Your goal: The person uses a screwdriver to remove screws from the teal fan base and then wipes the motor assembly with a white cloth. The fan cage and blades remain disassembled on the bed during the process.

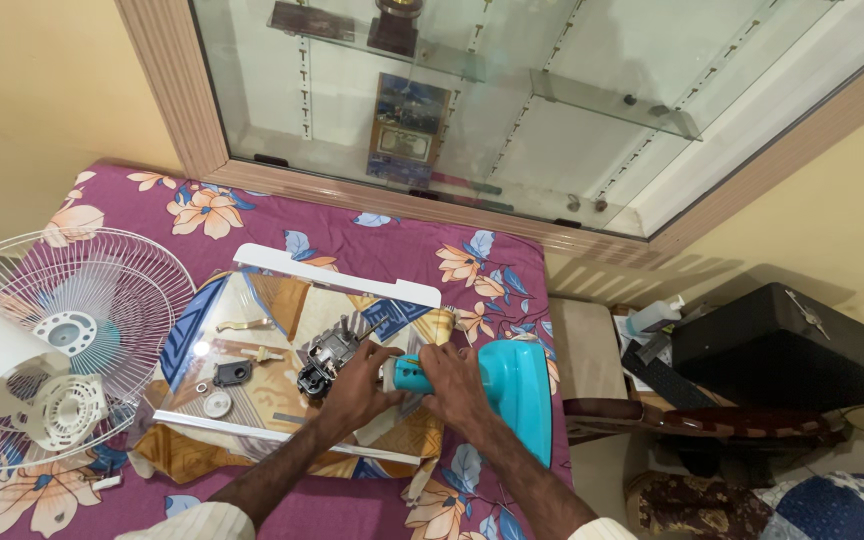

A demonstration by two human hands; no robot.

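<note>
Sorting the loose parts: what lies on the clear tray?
On the tray: a black motor, small black piece, white disc, brass bits. Both hands cover the rest.

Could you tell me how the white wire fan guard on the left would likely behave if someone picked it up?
The white wire fan guard is thin open wire, so it is probably light for its size. It is wide and round, so one hand may find it awkward, and it might flex a little. The white motor housing lies over it and would likely slide off if the guard were lifted.

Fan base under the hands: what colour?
Turquoise; the fan base shows in the head view, with the right hand on its neck.
</note>
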